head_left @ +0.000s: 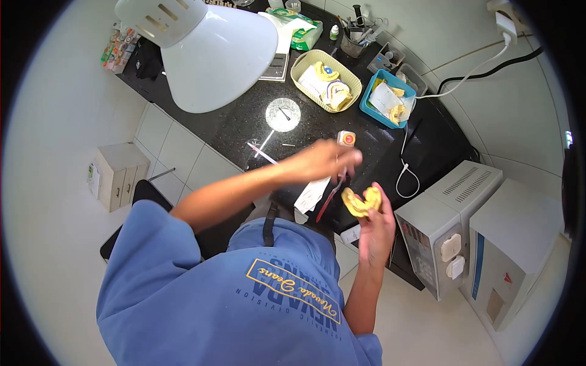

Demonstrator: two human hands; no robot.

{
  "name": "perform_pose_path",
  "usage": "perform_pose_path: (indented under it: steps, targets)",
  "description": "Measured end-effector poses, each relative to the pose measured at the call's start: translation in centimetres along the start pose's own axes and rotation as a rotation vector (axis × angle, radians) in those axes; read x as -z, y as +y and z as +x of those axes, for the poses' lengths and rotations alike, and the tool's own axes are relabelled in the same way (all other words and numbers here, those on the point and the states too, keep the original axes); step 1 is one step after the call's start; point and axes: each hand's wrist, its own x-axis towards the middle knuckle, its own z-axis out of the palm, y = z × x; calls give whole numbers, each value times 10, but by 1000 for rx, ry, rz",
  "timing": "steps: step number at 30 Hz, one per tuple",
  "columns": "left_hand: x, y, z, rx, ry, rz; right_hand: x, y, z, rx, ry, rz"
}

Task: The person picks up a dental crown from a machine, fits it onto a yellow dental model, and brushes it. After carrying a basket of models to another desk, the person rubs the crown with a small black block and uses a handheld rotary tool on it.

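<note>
My right hand (376,229) is closed around a yellow dental cast (360,201), held up just off the front edge of the black counter (427,146). My left hand (323,161), blurred, reaches over the counter and pinches a thin red-handled tool (329,198) that hangs down toward the cast. A small bottle with a red cap (347,139) stands right behind my left hand. A white paper strip (311,195) lies under my left wrist.
A white lamp shade (207,49) hangs over the counter's left part. Behind stand a cream basket (302,61) and a blue tray (369,104), both holding casts, a round glass slab (282,114) and a tool cup (354,36). White machines (452,219) sit at right.
</note>
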Motion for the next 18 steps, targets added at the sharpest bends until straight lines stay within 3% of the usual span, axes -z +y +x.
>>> perform_pose_path:
  steps: [2, 4, 5, 7, 10, 13, 16, 18]
  targets:
    - [-33, -21, -17, 177, -170, -449, -14, 8, 9, -18, 15, -112]
    - [-50, -33, -28, 131, -38, -600, -11, 19, 20, 39, -34, -337]
    - [-52, -44, -30, 128, -35, -596, -7, 24, 23, 133, 26, -513]
    - [-50, -59, -34, 129, 197, -683, -5, 31, 28, 282, 205, -811]
    - [-45, -48, -43, 105, 321, -774, 45, 86, 53, 177, 190, -999]
    - [-42, -39, -48, 34, 358, -755, 44, 120, 53, 248, 102, -1325]
    - [-38, -25, -53, -14, 367, -710, 42, 131, 58, 368, 128, -1389]
    - [-39, -18, -55, -39, 394, -694, 42, 127, 58, 337, 134, -1387]
